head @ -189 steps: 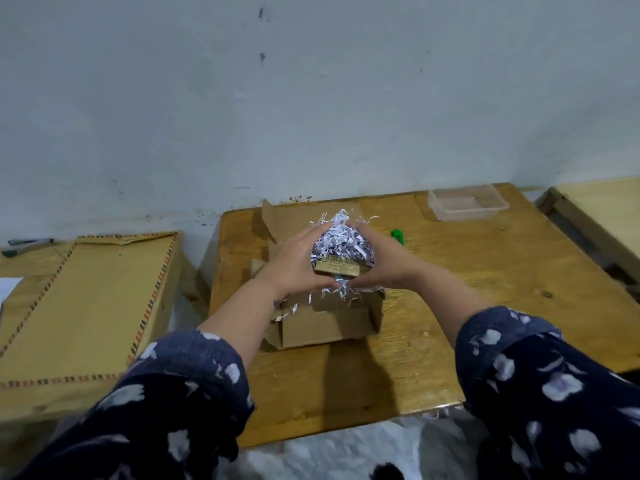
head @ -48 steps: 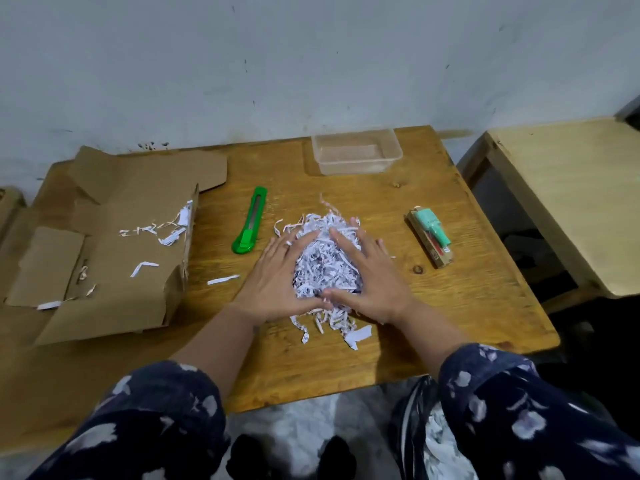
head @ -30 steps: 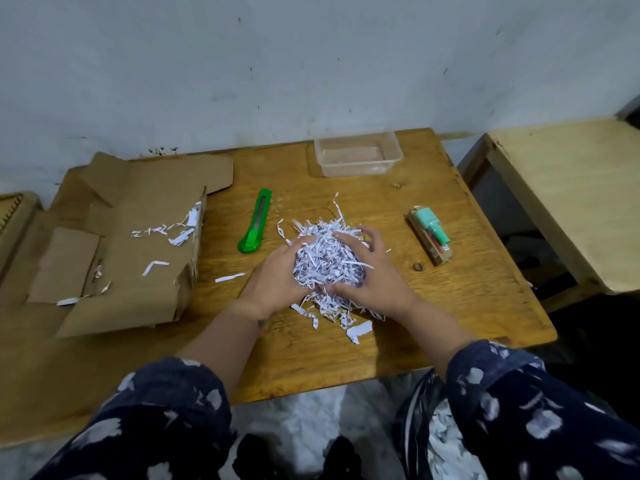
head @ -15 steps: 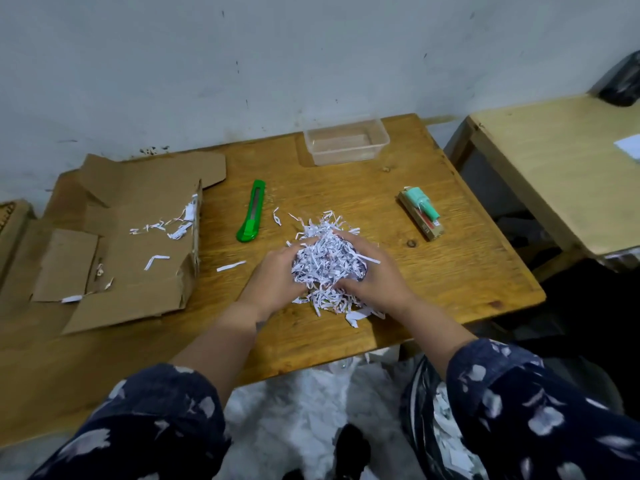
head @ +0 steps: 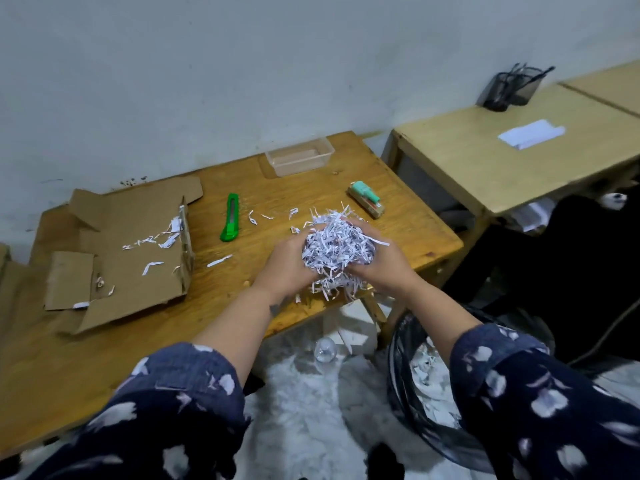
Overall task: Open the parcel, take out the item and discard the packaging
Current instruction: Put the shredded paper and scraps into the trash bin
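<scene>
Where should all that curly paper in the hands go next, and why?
Probably to the right and down into the black bin bag on the floor. Both hands, left and right, cup the shredded paper above the table edge, and the bag already holds similar shreds.

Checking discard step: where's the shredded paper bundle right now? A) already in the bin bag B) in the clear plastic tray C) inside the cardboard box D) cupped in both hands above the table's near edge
D: the left hand and right hand cup the shredded paper between them over the table edge, not yet over the bin bag.
</scene>
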Demonstrator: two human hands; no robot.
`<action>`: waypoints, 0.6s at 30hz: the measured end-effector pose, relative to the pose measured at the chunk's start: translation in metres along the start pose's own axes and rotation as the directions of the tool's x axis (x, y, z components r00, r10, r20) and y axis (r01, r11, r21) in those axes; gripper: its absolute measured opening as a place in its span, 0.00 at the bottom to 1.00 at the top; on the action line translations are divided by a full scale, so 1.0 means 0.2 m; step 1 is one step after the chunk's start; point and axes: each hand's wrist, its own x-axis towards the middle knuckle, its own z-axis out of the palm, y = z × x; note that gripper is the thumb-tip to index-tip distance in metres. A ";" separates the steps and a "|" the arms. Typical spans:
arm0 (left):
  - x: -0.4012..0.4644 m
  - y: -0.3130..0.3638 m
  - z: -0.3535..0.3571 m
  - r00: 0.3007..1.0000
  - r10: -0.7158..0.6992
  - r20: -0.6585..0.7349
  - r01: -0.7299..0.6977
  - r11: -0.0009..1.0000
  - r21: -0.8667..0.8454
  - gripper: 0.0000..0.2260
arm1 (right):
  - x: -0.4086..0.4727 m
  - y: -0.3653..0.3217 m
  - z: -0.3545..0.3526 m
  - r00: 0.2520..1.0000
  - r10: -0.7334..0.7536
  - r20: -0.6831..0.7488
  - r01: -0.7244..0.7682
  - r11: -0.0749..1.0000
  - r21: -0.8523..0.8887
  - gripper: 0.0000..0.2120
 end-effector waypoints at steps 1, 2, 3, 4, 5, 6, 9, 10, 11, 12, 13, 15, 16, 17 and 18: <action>0.00 0.04 0.02 1.000 0.004 0.004 -0.004 1.000 0.010 0.33 | -0.03 0.00 -0.04 1.000 0.002 -0.013 -0.002 1.000 -0.009 0.34; 0.00 0.09 0.05 1.000 0.018 0.007 -0.018 1.000 0.011 0.33 | -0.06 0.00 -0.09 1.000 0.001 -0.029 -0.001 1.000 -0.013 0.34; -0.01 0.14 0.08 0.999 0.038 0.010 -0.038 0.999 0.001 0.32 | -0.09 0.01 -0.13 0.999 -0.003 -0.047 0.002 1.000 -0.014 0.34; -0.01 0.19 0.12 0.998 0.061 0.011 -0.061 0.998 -0.016 0.32 | -0.12 0.02 -0.18 0.998 -0.004 -0.063 0.002 0.999 -0.033 0.34; -0.02 0.24 0.15 0.997 0.077 0.011 -0.077 0.997 -0.031 0.31 | -0.16 0.04 -0.23 0.997 -0.003 -0.077 -0.001 0.999 -0.051 0.34; -0.02 0.29 0.19 0.996 0.090 0.011 -0.090 0.995 -0.039 0.31 | -0.19 0.05 -0.28 0.996 -0.001 -0.087 -0.004 0.998 -0.060 0.34; -0.03 0.45 0.35 0.994 0.109 0.013 -0.108 0.993 -0.057 0.29 | -0.29 0.13 -0.46 0.993 0.017 -0.119 -0.028 0.996 -0.086 0.34; -0.03 0.49 0.41 0.994 0.111 0.013 -0.110 0.991 -0.072 0.29 | -0.33 0.16 -0.52 0.992 0.027 -0.122 -0.039 0.994 -0.104 0.33; -0.04 0.54 0.48 0.994 0.109 0.018 -0.107 0.990 -0.091 0.28 | -0.37 0.20 -0.58 0.992 0.036 -0.119 -0.048 0.993 -0.106 0.33; -0.05 0.59 0.56 0.994 0.105 0.028 -0.101 0.989 -0.112 0.28 | -0.41 0.25 -0.64 0.992 0.051 -0.114 -0.063 0.993 -0.103 0.33; -0.05 0.63 0.63 0.994 0.097 0.047 -0.090 0.987 -0.131 0.28 | -0.45 0.30 -0.69 0.992 0.064 -0.111 -0.074 0.993 -0.094 0.33; -0.06 0.69 0.79 0.993 0.079 0.089 -0.065 0.986 -0.154 0.29 | -0.52 0.42 -0.80 0.991 0.092 -0.100 -0.102 0.990 -0.096 0.33; -0.06 0.71 0.88 0.992 0.080 0.099 -0.063 0.984 -0.166 0.29 | -0.56 0.48 -0.84 0.990 0.107 -0.094 -0.117 0.988 -0.103 0.33; -0.06 0.72 0.96 0.991 0.083 0.104 -0.064 0.981 -0.181 0.30 | -0.60 0.55 -0.87 0.989 0.122 -0.086 -0.131 0.986 -0.107 0.33; -0.07 0.71 1.05 0.991 0.080 0.112 -0.057 0.980 -0.193 0.30 | -0.63 0.61 -0.90 0.987 0.139 -0.076 -0.146 0.984 -0.105 0.32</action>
